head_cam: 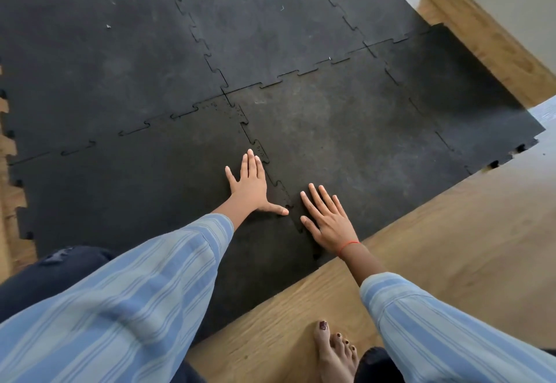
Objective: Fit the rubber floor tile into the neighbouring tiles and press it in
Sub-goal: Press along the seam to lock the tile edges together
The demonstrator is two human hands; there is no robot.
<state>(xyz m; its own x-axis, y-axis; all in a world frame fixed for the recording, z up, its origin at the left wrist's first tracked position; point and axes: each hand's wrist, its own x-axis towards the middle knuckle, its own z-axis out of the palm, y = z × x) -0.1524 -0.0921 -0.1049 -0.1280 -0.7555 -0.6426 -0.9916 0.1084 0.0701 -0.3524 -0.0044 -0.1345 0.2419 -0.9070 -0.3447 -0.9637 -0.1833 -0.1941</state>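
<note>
A dark rubber floor tile [346,141] with jigsaw edges lies at the near right of a mat of like tiles. Its left toothed seam [272,173] meets the neighbouring tile [144,184]. My left hand [251,185] lies flat, fingers spread, on the neighbouring tile just left of the seam, its thumb tip touching the seam. My right hand [326,220] lies flat with fingers apart on the near left corner of the floor tile, right beside the seam. Neither hand holds anything.
Wooden floor [406,262] borders the mat at the near right and far left. A wooden skirting board [481,36] runs at the upper right. My bare foot [334,349] stands on the wood near the bottom. Open jigsaw teeth [508,157] show at the right edge.
</note>
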